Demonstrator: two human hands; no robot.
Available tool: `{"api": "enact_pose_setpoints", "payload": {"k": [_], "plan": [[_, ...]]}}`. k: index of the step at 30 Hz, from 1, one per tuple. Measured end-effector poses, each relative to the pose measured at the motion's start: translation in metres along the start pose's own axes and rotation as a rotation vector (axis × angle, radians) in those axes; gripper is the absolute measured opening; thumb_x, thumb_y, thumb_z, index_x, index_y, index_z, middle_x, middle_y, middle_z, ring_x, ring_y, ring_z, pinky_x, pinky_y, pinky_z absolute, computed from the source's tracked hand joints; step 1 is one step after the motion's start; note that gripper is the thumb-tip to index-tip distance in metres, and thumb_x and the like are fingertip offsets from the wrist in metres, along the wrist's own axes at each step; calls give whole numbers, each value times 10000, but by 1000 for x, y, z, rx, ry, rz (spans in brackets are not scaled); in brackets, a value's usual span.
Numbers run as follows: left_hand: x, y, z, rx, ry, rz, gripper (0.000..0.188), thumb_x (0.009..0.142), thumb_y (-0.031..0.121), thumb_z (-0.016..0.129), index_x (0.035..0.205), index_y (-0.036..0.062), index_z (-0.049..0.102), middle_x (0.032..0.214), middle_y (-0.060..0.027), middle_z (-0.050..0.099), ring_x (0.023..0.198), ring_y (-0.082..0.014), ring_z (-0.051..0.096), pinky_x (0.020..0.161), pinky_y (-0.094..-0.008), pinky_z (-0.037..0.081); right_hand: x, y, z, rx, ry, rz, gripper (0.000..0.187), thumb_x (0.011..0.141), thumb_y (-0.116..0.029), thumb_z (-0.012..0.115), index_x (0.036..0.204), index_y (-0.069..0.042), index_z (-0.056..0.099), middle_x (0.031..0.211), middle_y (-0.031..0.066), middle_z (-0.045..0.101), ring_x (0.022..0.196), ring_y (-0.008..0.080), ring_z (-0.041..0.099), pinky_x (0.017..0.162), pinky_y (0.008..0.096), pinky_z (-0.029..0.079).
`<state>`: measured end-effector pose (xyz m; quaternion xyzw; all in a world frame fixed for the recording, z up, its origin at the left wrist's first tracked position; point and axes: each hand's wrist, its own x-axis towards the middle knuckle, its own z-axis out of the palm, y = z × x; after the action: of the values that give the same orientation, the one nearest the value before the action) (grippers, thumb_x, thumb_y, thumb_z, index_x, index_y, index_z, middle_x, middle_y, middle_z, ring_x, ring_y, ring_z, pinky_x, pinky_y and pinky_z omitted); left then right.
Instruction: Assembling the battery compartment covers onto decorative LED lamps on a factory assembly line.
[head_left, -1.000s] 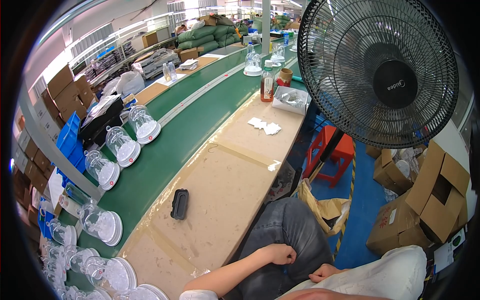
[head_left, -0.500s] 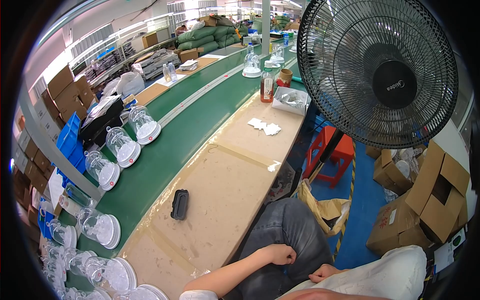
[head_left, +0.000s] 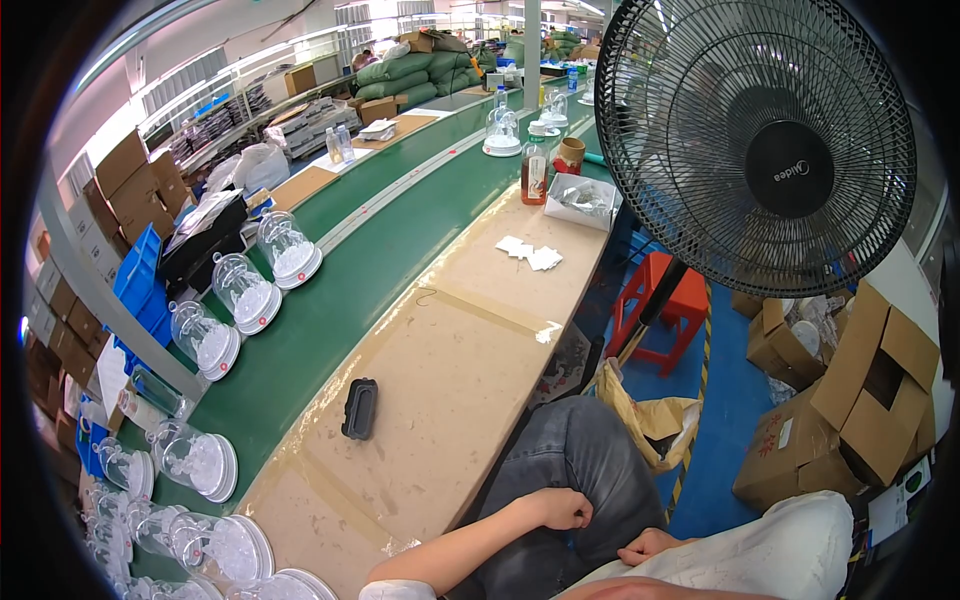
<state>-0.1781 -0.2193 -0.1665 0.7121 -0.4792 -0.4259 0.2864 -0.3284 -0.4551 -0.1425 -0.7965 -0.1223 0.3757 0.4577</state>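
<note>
My left hand (head_left: 560,508) rests on my thigh in dark grey trousers (head_left: 575,450), its fingers curled in, and nothing shows in it. To its right, by the white clothing over my lap, my right hand (head_left: 648,545) is curled too and partly hidden by that arm and cloth; no object shows in it. On the tan tabletop (head_left: 430,370) ahead lies a small black tray-like case (head_left: 360,409), apart from both hands. Several clear dome jars with white bases (head_left: 195,460) stand along the green conveyor belt (head_left: 370,290) at the left.
A black fan (head_left: 760,150) fills the upper right. Further along the table are white paper pieces (head_left: 528,253), a bottle of reddish liquid (head_left: 534,175) and a white box (head_left: 583,203). A red stool (head_left: 660,310) and open cartons (head_left: 850,400) stand on the blue floor.
</note>
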Motion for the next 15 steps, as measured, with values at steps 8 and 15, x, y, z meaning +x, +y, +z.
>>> {"api": "enact_pose_setpoints", "payload": {"k": [8, 15], "plan": [[-1, 1, -1, 6, -3, -9, 166, 839, 198, 591, 935, 113, 698, 880, -69, 710, 866, -257, 677, 777, -364, 514, 1, 3, -1, -12, -28, 27, 453, 970, -291, 554, 637, 14, 585, 489, 105, 480, 423, 136, 436, 469, 347, 353], [-1, 1, -2, 3, -5, -14, 162, 839, 189, 593, 937, 112, 697, 885, -67, 710, 871, -255, 677, 779, -364, 513, 0, 0, -1, -5, -12, 9, 462, 976, -295, 549, 631, 12, 581, 481, 119, 466, 417, 138, 430, 462, 356, 350]]}}
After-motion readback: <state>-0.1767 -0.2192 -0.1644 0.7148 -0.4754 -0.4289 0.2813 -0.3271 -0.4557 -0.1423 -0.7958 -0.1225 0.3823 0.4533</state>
